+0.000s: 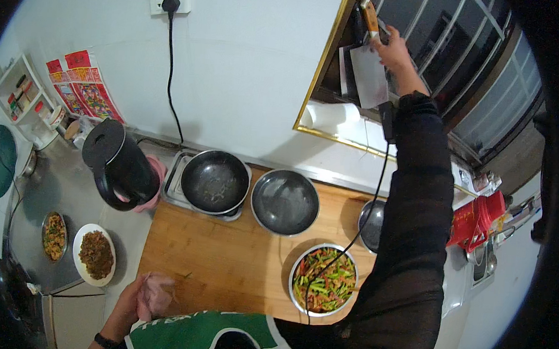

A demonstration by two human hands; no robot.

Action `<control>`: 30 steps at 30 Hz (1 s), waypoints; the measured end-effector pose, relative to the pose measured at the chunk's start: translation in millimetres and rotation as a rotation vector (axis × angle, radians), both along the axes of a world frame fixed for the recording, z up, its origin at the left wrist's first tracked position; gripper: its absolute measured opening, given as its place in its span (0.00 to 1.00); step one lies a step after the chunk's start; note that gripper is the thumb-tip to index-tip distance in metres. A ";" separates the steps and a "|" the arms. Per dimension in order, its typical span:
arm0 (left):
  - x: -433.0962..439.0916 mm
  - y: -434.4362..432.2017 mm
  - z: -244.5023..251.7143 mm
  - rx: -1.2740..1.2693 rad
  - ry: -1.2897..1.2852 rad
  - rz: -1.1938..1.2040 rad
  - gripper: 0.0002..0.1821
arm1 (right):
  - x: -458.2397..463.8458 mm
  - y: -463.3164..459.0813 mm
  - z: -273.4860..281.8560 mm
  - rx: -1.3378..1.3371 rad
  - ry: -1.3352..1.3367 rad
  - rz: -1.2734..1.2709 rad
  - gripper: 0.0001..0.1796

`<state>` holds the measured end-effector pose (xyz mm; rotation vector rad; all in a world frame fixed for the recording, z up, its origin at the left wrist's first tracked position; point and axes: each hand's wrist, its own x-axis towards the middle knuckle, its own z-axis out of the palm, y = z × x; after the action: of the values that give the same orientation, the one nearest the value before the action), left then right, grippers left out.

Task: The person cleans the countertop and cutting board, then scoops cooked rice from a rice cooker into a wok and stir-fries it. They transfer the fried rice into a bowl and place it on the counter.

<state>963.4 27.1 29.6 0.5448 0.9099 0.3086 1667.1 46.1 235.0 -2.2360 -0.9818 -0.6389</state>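
Observation:
My left hand (126, 303) grips a bunched pink cloth (155, 293) at the near left corner of the wooden board (201, 260). Up at the barred window, my right hand (396, 52) has its fingers on a cleaver (369, 78) where the blade meets the handle. The cleaver is upright, its wooden handle on top. Behind it a second dark-edged blade shows partly. On the board are a steel bowl of cut green and red vegetables (324, 279), a dark empty bowl (285, 203) and a smaller bowl (372, 223), partly hidden by my right sleeve.
A dark pan (216, 182) sits on a metal-edged stand (172, 181). Left of it are a black electric kettle (120, 167), a white plate of browned food (97, 255) and a small oval dish (54, 237). A black cable (382, 169) crosses over the vegetables. A red jug (476, 218) stands right.

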 end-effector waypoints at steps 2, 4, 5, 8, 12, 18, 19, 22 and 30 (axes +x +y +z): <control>1.8 5.0 -4.1 0.200 0.157 -0.121 0.21 | -15.0 -18.8 8.8 0.006 0.028 0.074 0.33; 4.3 13.8 -12.4 0.175 0.108 -0.105 0.21 | -51.0 -37.6 22.9 -0.054 0.289 0.150 0.28; 4.4 22.2 -14.2 0.161 -0.019 -0.183 0.21 | -78.8 -49.5 24.2 -0.067 0.362 0.174 0.28; 14.0 35.2 -17.2 0.197 -0.189 -0.229 0.27 | -174.4 -83.4 40.6 -0.456 0.454 0.517 0.32; 34.0 42.3 12.4 0.230 -0.462 -0.333 0.36 | -325.7 -137.7 59.4 -0.956 0.463 0.608 0.26; 53.2 22.4 71.5 0.104 -0.727 -0.364 0.43 | -462.1 -195.5 80.6 -0.959 0.480 0.711 0.29; 51.4 17.5 77.7 0.098 -0.795 -0.418 0.43 | -478.8 -202.1 77.0 -0.889 0.538 0.743 0.31; 49.5 1.1 85.7 0.047 -0.960 -0.545 0.42 | -517.9 -206.1 33.0 -0.561 0.632 0.805 0.38; 43.9 -42.5 17.7 -0.089 -0.853 -0.979 0.38 | -602.8 -175.2 -193.9 0.383 0.657 0.445 0.25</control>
<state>1007.3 -15.5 47.3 0.6346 -0.2169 -0.3823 1064.2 -129.1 41.1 -1.6310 -0.8704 0.1089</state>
